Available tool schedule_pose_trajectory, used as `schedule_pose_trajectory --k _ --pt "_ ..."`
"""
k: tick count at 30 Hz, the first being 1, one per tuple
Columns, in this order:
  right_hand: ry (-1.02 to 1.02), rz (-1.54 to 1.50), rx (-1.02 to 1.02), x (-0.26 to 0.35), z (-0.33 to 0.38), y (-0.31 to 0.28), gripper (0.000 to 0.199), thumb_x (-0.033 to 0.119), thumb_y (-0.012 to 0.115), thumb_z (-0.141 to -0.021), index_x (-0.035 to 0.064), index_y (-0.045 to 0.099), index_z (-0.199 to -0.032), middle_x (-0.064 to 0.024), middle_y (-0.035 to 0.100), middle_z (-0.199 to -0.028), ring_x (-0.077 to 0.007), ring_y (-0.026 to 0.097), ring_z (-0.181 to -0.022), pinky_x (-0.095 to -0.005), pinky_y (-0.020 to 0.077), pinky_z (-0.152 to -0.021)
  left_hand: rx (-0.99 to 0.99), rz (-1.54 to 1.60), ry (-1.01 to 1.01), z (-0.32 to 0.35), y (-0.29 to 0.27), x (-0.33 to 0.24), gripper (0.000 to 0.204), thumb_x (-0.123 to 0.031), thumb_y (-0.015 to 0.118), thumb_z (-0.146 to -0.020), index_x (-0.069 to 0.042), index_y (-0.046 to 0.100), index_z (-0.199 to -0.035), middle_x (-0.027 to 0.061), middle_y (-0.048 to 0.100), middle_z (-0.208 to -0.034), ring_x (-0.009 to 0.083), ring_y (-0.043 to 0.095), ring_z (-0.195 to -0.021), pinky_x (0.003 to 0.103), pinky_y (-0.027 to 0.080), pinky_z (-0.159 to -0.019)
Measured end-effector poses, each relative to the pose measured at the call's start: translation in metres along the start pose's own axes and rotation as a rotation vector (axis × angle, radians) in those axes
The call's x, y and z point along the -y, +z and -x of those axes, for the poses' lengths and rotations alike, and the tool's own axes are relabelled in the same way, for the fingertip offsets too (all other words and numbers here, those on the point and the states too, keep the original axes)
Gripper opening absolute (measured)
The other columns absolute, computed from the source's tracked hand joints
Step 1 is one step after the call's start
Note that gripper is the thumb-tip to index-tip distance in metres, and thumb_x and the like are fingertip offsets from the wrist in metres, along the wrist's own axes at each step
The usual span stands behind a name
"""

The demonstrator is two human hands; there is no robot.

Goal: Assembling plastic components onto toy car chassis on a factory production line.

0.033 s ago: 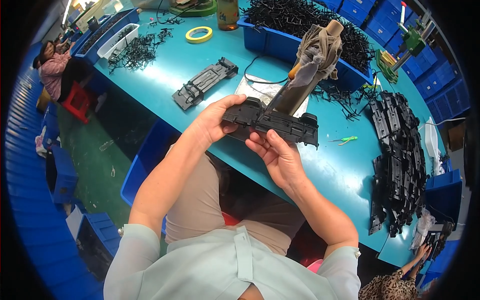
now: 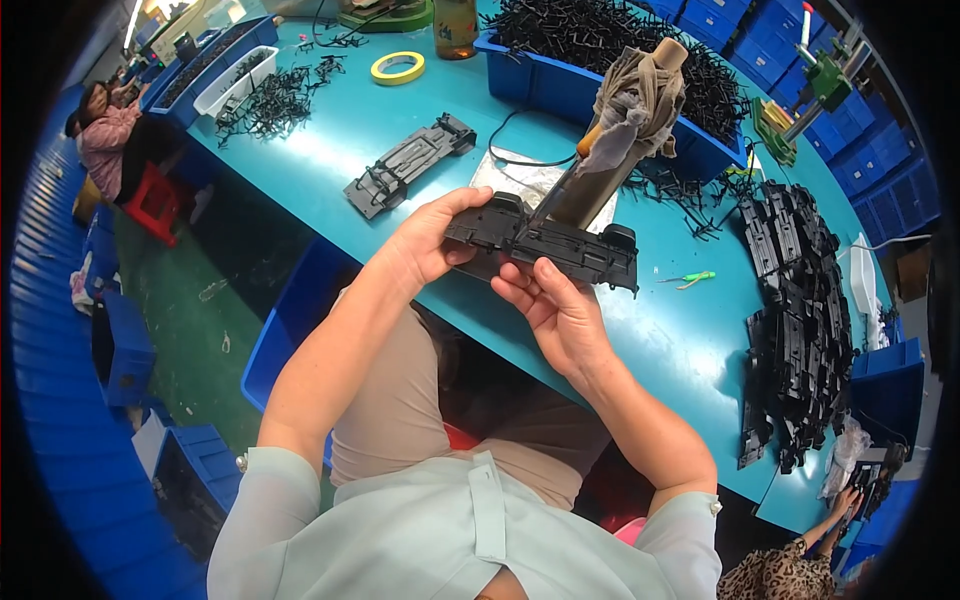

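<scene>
Across the near table edge I hold a long black plastic car chassis (image 2: 575, 252), tilted, with raised wheel arches at both ends. My left hand (image 2: 425, 240) grips its left end, thumb on top. Under its near long side, my right hand (image 2: 562, 318) pinches it with thumb and fingers. A thin dark rod of an iron (image 2: 553, 198), like a soldering iron, slants down to the chassis middle; its orange handle is bound with rags (image 2: 640, 95) to a post (image 2: 583, 203). Whether the tip touches is hard to make out. A second black chassis (image 2: 412, 165) lies beyond my left hand.
A blue bin (image 2: 540, 80) heaped with black parts stands behind the post. Stacked chassis (image 2: 795, 330) cover the right side. Yellow tape (image 2: 398, 68), a green-handled tool (image 2: 693, 278) and loose black parts (image 2: 275, 105) lie about. Other people sit far left and lower right.
</scene>
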State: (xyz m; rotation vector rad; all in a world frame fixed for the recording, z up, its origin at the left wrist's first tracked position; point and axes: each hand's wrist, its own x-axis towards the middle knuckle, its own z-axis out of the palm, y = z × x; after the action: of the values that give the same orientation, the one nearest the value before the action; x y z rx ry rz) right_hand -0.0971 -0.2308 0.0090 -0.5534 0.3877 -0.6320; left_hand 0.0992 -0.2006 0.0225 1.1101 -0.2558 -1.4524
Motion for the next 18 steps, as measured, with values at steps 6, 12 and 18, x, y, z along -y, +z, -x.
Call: schedule_pose_trajectory --k 6,12,18 --pt "-0.006 0.000 0.005 0.001 0.000 0.002 0.028 0.012 0.063 -0.090 -0.0015 0.057 -0.113 -0.0141 0.064 -0.106 -0.0224 0.065 -0.095 -0.0402 0.0554 -0.089 0.052 -0.035 -0.017 -0.005 -0.009 0.000 0.027 -0.031 0.070 -0.080 -0.010 0.062 -0.094 0.0019 0.064 -0.086 0.0078 0.060 -0.070 0.020 0.040 -0.048" --pt "-0.004 0.008 -0.007 0.002 -0.001 0.002 0.028 0.011 0.063 -0.090 -0.0023 0.056 -0.113 -0.0150 0.064 -0.105 -0.0231 0.065 -0.095 -0.0400 0.0558 -0.089 0.005 0.007 -0.012 -0.006 0.000 0.000 0.026 -0.029 0.068 -0.083 -0.007 0.060 -0.094 0.0057 0.066 -0.086 0.0076 0.057 -0.060 0.018 0.036 -0.040" --pt "-0.005 0.011 -0.006 0.003 -0.001 0.002 0.028 0.010 0.063 -0.090 -0.0033 0.056 -0.113 -0.0161 0.063 -0.106 -0.0238 0.065 -0.096 -0.0401 0.0559 -0.089 -0.050 0.041 -0.002 -0.003 0.005 -0.001 0.025 -0.027 0.064 -0.087 -0.004 0.058 -0.094 0.0088 0.067 -0.084 0.0064 0.054 -0.046 0.016 0.028 -0.027"
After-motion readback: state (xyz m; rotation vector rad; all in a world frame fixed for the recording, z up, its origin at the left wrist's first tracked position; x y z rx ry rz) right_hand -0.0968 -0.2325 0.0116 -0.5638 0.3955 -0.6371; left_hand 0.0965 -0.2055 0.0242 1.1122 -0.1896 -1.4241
